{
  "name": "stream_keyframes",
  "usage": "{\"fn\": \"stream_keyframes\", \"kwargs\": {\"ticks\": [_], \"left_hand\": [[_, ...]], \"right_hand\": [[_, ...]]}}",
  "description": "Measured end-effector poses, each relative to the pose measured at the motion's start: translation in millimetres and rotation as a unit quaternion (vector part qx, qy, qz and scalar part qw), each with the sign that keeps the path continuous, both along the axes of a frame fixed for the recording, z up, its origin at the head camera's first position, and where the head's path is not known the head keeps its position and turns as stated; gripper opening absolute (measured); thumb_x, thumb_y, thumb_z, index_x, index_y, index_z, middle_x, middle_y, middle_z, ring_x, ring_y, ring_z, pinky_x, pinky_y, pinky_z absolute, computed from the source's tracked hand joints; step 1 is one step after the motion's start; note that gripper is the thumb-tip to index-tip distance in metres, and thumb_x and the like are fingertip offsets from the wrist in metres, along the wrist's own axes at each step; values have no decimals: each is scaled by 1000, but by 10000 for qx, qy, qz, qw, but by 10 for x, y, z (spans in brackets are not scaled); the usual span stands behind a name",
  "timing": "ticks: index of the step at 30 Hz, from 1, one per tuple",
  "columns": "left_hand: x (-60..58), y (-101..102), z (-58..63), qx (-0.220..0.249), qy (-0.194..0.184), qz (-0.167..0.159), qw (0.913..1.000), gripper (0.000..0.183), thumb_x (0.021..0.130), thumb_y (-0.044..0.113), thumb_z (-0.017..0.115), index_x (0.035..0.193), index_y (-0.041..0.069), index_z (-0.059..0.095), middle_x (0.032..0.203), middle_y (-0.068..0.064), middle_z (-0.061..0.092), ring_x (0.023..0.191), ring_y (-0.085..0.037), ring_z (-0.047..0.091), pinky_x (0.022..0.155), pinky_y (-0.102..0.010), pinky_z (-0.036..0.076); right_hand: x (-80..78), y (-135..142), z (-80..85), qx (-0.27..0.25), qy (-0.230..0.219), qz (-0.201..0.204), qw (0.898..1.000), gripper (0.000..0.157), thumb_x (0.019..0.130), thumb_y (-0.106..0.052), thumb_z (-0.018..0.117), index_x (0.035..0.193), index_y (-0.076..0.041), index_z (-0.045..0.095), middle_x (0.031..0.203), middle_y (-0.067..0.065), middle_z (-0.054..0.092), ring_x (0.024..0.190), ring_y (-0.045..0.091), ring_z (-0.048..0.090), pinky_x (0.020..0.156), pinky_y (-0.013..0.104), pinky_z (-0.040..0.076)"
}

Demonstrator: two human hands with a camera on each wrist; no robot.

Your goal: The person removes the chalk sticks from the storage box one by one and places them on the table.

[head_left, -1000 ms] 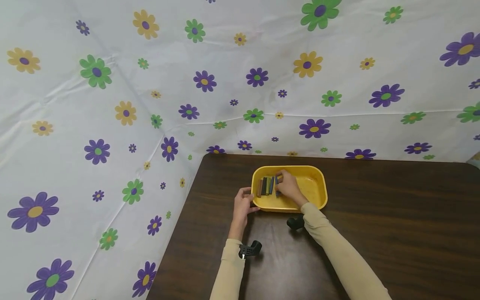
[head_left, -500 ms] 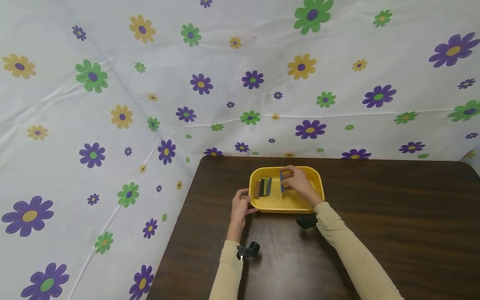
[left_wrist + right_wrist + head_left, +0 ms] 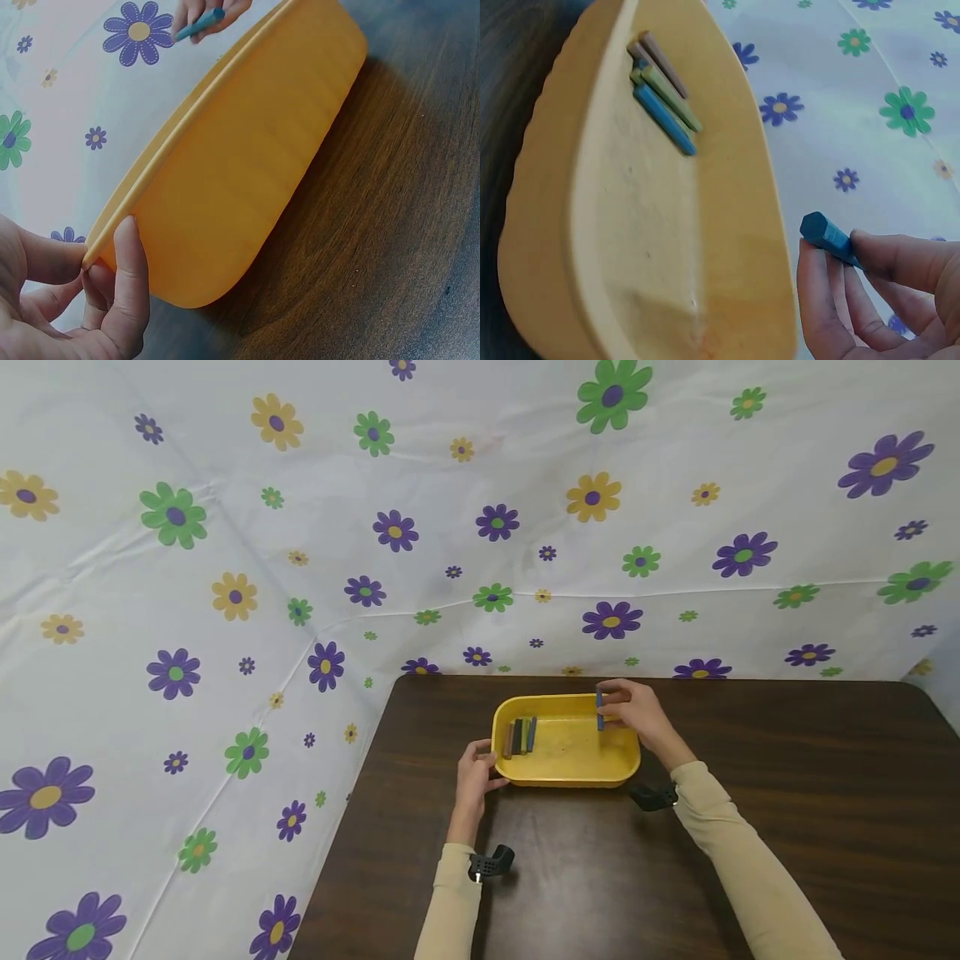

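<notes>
The yellow plastic tray (image 3: 570, 783) stands on the table, and my left hand (image 3: 474, 772) pinches its rim at the left end, thumb and fingers on either side. My right hand (image 3: 641, 712) holds a blue six-sided crayon (image 3: 600, 710) upright between thumb and fingertips, above the tray's right back part. In the right wrist view that crayon (image 3: 825, 231) points its flat end toward the tray. Several crayons lie side by side at the tray's left end: a brown one (image 3: 508, 740), a dark one (image 3: 517, 737), a green one (image 3: 524, 737) and a second blue one (image 3: 532, 735).
The dark wooden table (image 3: 787, 793) reaches out on both sides of the tray. A white flowered sheet (image 3: 420, 460) hangs behind the table and along its left. Each wrist carries a black camera mount (image 3: 495, 862).
My right hand has lifted the blue crayon from beside the others and moved it rightward, to the tray's right back side. My left hand keeps its grip on the tray; the head view shifts slightly.
</notes>
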State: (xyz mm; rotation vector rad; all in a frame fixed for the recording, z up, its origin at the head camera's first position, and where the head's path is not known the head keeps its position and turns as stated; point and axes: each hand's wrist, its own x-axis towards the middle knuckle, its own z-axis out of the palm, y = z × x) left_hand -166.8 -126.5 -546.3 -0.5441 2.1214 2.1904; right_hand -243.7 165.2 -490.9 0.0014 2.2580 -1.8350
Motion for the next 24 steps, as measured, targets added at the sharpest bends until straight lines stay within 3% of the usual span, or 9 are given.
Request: {"fn": "stream_keyframes", "kwargs": {"ticks": [6,13,16,23,24], "left_hand": [[13,-3,50,59,-75,-80,9999,38,105,6,51,141,-7,51,126,-34,53,104,-46,62,68,-33,63],[139,50,370,88,-118,-199,9997,38,105,4,50,141,-9,50,128,-36,51,113,-52,58,74,-35,63],[182,66,443,153,-69,-196,9997,38,105,4,50,141,-9,50,129,-37,51,114,-53,58,74,-35,63],[169,52,395,218,-8,-209,9995,38,105,3,49,141,-10,49,130,-38,50,112,-54,57,73,-34,63],[148,44,333,218,2,-188,9996,38,105,4,50,141,-9,50,129,-37,51,109,-51,59,72,-34,63]], "right_hand": [[37,213,38,-90,12,-269,9996,53,100,0,64,149,8,46,128,32,57,87,16,70,80,37,62],[73,460,-22,-137,-34,-458,9988,55,100,0,63,150,9,43,130,34,55,80,7,68,75,29,62],[91,563,-72,-154,-14,-521,9985,55,100,0,64,150,10,43,128,33,56,79,7,68,74,29,62],[161,774,-214,24,-6,-535,9986,56,100,-1,63,151,11,41,129,36,54,78,4,67,75,31,62],[170,805,-233,49,-18,-526,9986,56,101,-1,62,151,11,41,130,36,53,79,3,67,77,32,62]]}}
